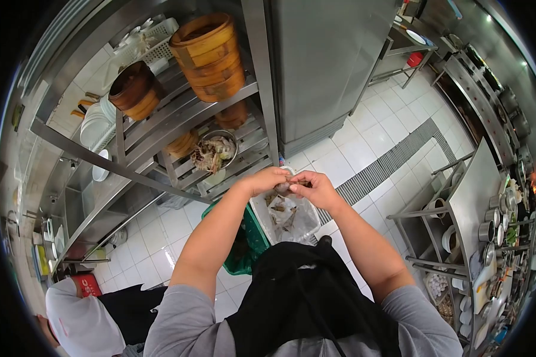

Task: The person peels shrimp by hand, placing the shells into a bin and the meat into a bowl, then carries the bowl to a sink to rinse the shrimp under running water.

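over a bag (296, 221), left hand (268, 179) and right hand (317, 188) pinch a scrap (283, 189)

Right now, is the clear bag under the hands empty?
Not empty. Brownish bits show inside the clear bag.

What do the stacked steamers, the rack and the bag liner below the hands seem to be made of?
Steamers: apparently bamboo, tan, matt, banded rings. Rack: likely stainless steel, grey brushed sheen. Liner: thin clear plastic, crinkled and glossy.
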The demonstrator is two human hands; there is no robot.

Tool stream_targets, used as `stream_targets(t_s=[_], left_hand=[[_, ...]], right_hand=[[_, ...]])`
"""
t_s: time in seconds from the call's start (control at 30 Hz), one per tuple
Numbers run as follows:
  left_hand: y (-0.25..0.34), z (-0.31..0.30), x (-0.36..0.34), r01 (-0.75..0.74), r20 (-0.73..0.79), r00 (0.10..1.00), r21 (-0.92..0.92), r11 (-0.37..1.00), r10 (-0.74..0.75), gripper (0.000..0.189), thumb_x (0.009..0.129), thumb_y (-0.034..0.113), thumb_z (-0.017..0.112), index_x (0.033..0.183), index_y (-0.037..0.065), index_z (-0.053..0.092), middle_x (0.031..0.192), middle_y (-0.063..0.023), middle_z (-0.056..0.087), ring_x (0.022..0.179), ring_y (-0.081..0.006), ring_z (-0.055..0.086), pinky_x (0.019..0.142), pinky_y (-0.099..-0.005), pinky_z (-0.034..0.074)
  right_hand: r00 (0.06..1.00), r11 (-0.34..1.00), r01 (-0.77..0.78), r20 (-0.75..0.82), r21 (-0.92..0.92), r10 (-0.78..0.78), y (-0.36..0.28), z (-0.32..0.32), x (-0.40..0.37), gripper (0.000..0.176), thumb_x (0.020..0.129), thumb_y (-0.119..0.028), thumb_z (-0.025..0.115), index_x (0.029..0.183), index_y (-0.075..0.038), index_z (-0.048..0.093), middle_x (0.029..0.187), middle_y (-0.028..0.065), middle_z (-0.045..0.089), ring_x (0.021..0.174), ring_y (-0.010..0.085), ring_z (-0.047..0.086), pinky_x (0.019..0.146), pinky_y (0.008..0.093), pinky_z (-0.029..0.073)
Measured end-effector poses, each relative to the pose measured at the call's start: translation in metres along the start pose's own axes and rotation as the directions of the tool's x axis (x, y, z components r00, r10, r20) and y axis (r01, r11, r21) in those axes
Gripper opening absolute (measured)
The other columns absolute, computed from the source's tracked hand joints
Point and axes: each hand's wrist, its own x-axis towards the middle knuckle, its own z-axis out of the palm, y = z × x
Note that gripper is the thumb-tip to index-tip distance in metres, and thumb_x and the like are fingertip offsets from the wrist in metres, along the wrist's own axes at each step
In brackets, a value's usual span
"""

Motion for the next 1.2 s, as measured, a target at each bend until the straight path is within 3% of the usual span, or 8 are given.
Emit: stream_targets(t_s=[0.17,0.37,0.47,0.57,0.9,0.97,1.1,1.2], left_hand=[[0.015,0.021,-0.022,0.157,-0.015,0.98,-0.552,0.819,-0.198,0.028,0.104,0.028,0.061,0.12,0.007,0.068,0.113,-0.0019,0.069,0.1,-0.0147,0.065,0.085,-0.0355,0.055],[-0.029,0.04,0.0,-0.325,-0.428,0.832,0.138,0.936,0.352,0.035,0.101,0.013,0.064,0.134,0.001,0.064,0.112,-0.0085,0.073,0.098,-0.0172,0.071,0.082,-0.0327,0.058],[-0.006,0.056,-0.018,-0.178,-0.516,0.697,0.549,0.816,0.499,0.039,0.097,0.016,0.068,0.134,0.002,0.065,0.118,-0.0158,0.074,0.102,-0.0268,0.073,0.087,-0.0365,0.058],[-0.007,0.066,-0.024,-0.092,-0.531,0.637,0.668,0.739,0.559,0.041,0.094,0.018,0.07,0.133,0.005,0.066,0.124,-0.0216,0.071,0.109,-0.0364,0.071,0.092,-0.0413,0.057],[-0.016,0.076,-0.019,-0.131,-0.667,0.641,0.392,0.911,0.379,0.035,0.094,0.005,0.051,0.126,0.007,0.065,0.099,-0.0232,0.073,0.092,-0.0419,0.072,0.082,-0.0466,0.056],[-0.015,0.072,-0.021,-0.163,-0.655,0.62,0.431,0.887,0.432,0.032,0.096,0.0,0.047,0.122,0.007,0.065,0.088,-0.0188,0.071,0.078,-0.0255,0.073,0.073,-0.0365,0.058],[-0.022,0.053,-0.02,-0.153,-0.603,0.708,0.375,0.914,0.366,0.039,0.096,-0.005,0.043,0.126,0.009,0.064,0.088,-0.0113,0.071,0.071,-0.0193,0.068,0.069,-0.0339,0.056],[-0.022,0.046,-0.02,-0.186,-0.489,0.85,0.066,0.98,0.194,0.042,0.099,-0.006,0.044,0.131,0.01,0.064,0.105,-0.0051,0.072,0.085,-0.0143,0.069,0.075,-0.0296,0.056]], right_hand=[[0.93,0.767,-0.15,-0.174,0.623,0.324,0.024,0.0,-0.006,0.029,0.097,-0.014,0.074,0.12,0.002,0.066,0.105,0.0123,0.073,0.095,0.019,0.072,0.082,0.0356,0.063],[0.929,0.765,-0.156,-0.17,0.625,0.328,0.009,0.015,-0.012,0.025,0.099,-0.013,0.072,0.118,0.001,0.065,0.106,0.0103,0.073,0.095,0.0196,0.074,0.08,0.0337,0.063],[0.91,0.839,-0.095,-0.296,0.536,0.292,0.006,0.027,-0.009,0.023,0.1,-0.013,0.07,0.118,0.0,0.065,0.106,0.0094,0.073,0.096,0.0175,0.073,0.079,0.0326,0.062],[0.915,0.923,-0.058,-0.35,0.38,0.201,0.01,0.036,-0.01,0.024,0.103,-0.013,0.066,0.122,0.001,0.062,0.11,0.0091,0.073,0.099,0.0168,0.073,0.081,0.0298,0.061],[0.918,0.951,0.042,-0.387,0.307,0.084,0.018,0.054,-0.015,0.019,0.102,-0.005,0.065,0.118,0.003,0.062,0.106,0.0098,0.073,0.095,0.015,0.071,0.078,0.0289,0.06],[0.918,0.876,0.036,-0.363,0.48,0.162,0.015,0.049,-0.013,0.019,0.101,-0.006,0.066,0.117,0.003,0.062,0.108,0.0121,0.073,0.096,0.0177,0.072,0.081,0.0304,0.061],[0.926,0.793,0.014,-0.307,0.609,0.219,0.003,0.043,-0.014,0.021,0.102,-0.01,0.067,0.118,0.003,0.062,0.109,0.0141,0.073,0.096,0.0212,0.073,0.085,0.0331,0.062],[0.928,0.634,0.022,-0.251,0.773,0.275,-0.002,0.042,-0.014,0.025,0.103,-0.014,0.066,0.12,0.002,0.061,0.11,0.014,0.073,0.096,0.0231,0.074,0.088,0.0351,0.062]])
